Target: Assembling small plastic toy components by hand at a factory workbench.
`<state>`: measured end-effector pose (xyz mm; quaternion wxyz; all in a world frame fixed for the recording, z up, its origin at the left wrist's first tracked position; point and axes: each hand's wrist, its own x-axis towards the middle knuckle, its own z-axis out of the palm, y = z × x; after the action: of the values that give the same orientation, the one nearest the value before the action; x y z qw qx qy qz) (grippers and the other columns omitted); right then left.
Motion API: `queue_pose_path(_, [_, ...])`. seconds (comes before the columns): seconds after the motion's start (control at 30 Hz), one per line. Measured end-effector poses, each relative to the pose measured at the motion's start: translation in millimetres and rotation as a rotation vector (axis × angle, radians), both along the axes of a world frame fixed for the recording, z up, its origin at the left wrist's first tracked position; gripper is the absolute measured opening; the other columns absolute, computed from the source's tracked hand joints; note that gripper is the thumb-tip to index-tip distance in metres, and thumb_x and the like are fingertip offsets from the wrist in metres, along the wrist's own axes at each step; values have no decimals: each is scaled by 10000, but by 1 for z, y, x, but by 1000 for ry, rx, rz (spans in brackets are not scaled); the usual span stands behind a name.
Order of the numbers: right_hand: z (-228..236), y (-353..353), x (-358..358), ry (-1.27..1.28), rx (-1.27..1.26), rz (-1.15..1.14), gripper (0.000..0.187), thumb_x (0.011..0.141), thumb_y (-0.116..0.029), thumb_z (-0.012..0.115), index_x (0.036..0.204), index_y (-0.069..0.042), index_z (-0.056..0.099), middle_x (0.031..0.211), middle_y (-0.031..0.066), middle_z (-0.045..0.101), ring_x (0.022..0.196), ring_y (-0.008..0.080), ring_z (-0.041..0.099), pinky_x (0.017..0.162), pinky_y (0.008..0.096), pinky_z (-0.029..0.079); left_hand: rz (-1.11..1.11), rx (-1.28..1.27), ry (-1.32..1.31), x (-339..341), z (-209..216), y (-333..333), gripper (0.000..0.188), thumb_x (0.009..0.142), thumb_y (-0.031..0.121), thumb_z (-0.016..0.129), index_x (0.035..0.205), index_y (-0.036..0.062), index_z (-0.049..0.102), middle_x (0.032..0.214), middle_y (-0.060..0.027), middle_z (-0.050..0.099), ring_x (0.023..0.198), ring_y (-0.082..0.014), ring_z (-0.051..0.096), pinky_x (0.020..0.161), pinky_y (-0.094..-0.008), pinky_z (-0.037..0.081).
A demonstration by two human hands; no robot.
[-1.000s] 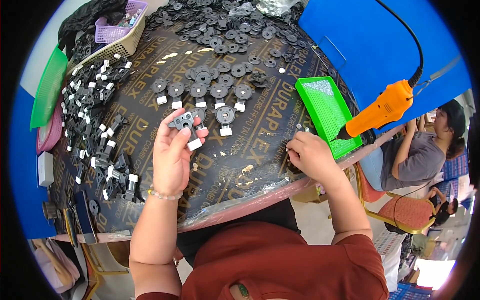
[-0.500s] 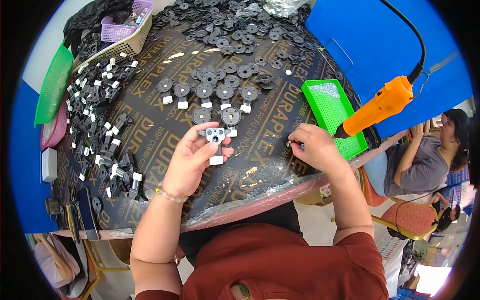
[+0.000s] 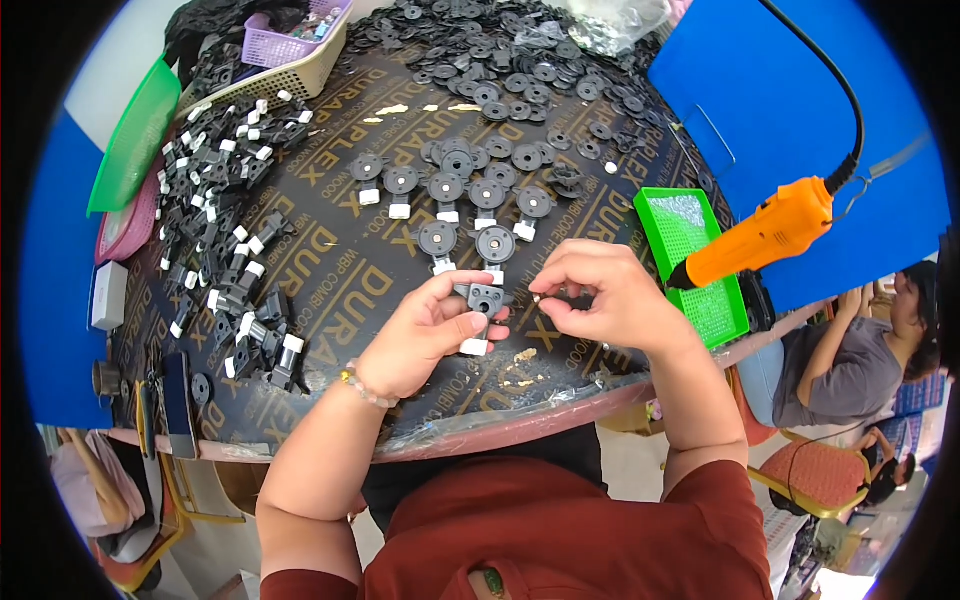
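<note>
My left hand [image 3: 422, 335] grips a black plastic bracket [image 3: 486, 296] with a central hole and a white block end [image 3: 474, 347]. Thumb and fingers clasp it from the sides. Close by on its right, my right hand [image 3: 605, 295] pinches a tiny shiny piece [image 3: 537, 298] between thumb and forefinger; its exact kind is too small to tell. The two hands are apart by a short gap. Just beyond the bracket lie two black disc-topped pieces with white ends, one on the left [image 3: 437, 240] and one on the right [image 3: 495, 244]. Several similar pieces [image 3: 487, 194] form a row behind them.
A heap of black brackets with white ends [image 3: 235, 260] covers the left side. Black discs [image 3: 500, 60] pile up at the back. On the right, an orange electric screwdriver [image 3: 760, 235] hangs over a green tray [image 3: 712, 325] of small metal parts. A person [image 3: 850, 345] sits beyond.
My right hand has moved left and closer to the bracket, with the tiny piece now visible in its fingertips. My left hand still holds the bracket. The whole view has shifted slightly.
</note>
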<state>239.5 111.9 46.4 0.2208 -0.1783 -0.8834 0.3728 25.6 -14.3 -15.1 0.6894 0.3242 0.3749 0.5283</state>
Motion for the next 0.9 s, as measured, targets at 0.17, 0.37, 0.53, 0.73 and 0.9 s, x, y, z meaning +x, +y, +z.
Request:
queue_pose_path(0.17, [-5,1,-31,61,41,136,194,718,19,734,903,-26,697,849,70,671,750,208,661,614,306,522,-1,-15,-47,-1,0,-1,457,981,72,589,1404,13,428,1147,-130,662,1053,-208,668,905,-318,528])
queue_pose_path(0.37, [-5,-1,-49,-20,266,169,135,729,-76,741,854,-55,696,817,65,641,749,265,653,644,363,544,59,-34,-173,-2,-2,-2,454,971,38,569,1401,9,425,1133,-121,655,1036,-192,670,877,-310,548])
queue_pose_path(0.53, [-5,-1,-52,-51,324,173,149,719,-89,755,855,-55,704,826,66,648,758,271,657,655,375,548,68,-46,-167,-3,-2,0,434,972,32,546,1392,10,439,1154,-111,638,1040,-187,659,887,-340,555])
queue_pose_path(0.73, [-4,1,-53,-68,334,185,149,730,-93,755,870,-57,715,836,68,654,769,276,662,663,380,550,68,-53,-156,-4,0,2,408,979,37,543,1378,13,458,1149,-113,644,1007,-190,669,868,-360,570])
queue_pose_path(0.9, [-4,0,-54,-63,331,186,135,739,-90,749,865,-56,715,833,68,653,767,276,661,663,379,550,72,-38,-151,-5,-3,2,394,981,41,553,1364,12,470,1148,-117,648,985,-191,678,835,-340,581])
